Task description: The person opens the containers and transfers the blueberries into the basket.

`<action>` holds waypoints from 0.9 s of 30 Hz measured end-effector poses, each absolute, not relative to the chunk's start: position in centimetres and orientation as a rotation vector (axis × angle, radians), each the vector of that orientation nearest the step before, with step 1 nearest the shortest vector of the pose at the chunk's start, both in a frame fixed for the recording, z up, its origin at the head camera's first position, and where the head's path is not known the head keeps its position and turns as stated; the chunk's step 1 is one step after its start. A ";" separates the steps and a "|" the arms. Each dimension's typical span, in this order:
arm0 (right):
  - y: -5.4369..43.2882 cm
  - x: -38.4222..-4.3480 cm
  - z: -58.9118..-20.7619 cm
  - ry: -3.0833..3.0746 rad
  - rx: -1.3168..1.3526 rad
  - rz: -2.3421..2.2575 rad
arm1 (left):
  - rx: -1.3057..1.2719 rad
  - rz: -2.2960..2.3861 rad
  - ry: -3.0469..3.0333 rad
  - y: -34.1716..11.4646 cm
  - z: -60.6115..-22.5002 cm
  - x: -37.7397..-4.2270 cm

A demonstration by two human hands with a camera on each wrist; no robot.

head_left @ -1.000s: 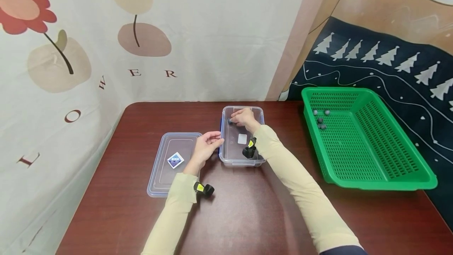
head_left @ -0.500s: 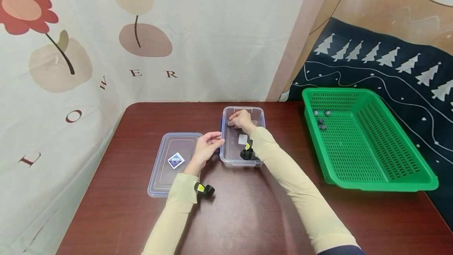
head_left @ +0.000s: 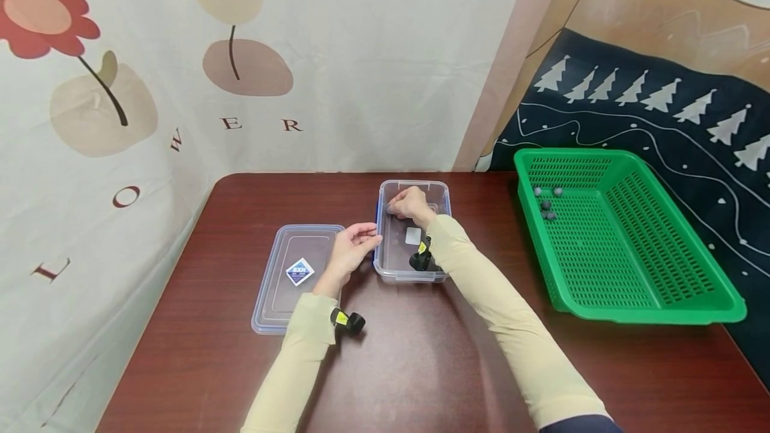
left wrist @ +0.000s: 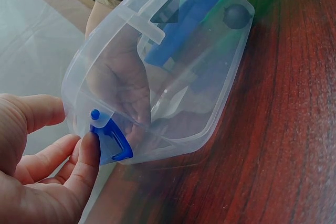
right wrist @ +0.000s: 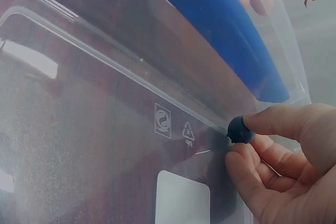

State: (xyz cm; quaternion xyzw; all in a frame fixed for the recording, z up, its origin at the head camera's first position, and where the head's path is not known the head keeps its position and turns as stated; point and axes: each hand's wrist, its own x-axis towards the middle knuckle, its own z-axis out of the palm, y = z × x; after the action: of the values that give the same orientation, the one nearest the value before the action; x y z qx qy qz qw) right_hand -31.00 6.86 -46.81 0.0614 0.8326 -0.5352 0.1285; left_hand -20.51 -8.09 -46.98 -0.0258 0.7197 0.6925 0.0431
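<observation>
A clear plastic box (head_left: 397,252) with blue side latches stands lidless on the table. My right hand (head_left: 411,204) reaches inside it and pinches a small dark ball (right wrist: 240,129) between thumb and fingertips, close to a bottom corner. My left hand (head_left: 349,251) stays at the box's left side, its extended fingers touching the rim and the blue latch (left wrist: 112,139). Another dark ball (left wrist: 237,17) shows through the box wall in the left wrist view. The clear lid (head_left: 271,306) with a blue-and-white label lies flat, partly under the left forearm.
To the right, a green plastic basket (head_left: 680,246) holds several small grey and dark balls (head_left: 546,205) in its back left area. The brown table (head_left: 421,359) ends at a patterned cloth (head_left: 373,72) behind. A white sticker (head_left: 413,236) shows on the box bottom.
Inside the box, my right hand has shifted slightly left and toward me, then stays nearly still. The left hand keeps its place at the box's side.
</observation>
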 end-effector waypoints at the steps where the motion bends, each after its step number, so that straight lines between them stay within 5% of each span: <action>1: 7.0 -31.0 -46.7 2.413 0.171 -1.558 | -0.074 2.120 2.193 -8.1 -46.9 -20.5; 10: 8.0 -30.8 -45.4 2.361 0.092 -1.590 | -0.030 2.092 2.225 -7.9 -44.4 -19.3; 27: 11.5 -29.7 -40.8 2.302 0.080 -1.688 | -0.064 2.101 2.237 -8.1 -47.4 -20.7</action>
State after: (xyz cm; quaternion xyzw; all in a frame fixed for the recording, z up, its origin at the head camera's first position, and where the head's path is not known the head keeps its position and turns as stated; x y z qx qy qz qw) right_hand -29.74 11.50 -40.81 0.0277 0.7979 -0.5851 0.1424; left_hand -20.67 -8.09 -47.35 -0.0208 0.7282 0.6841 0.0358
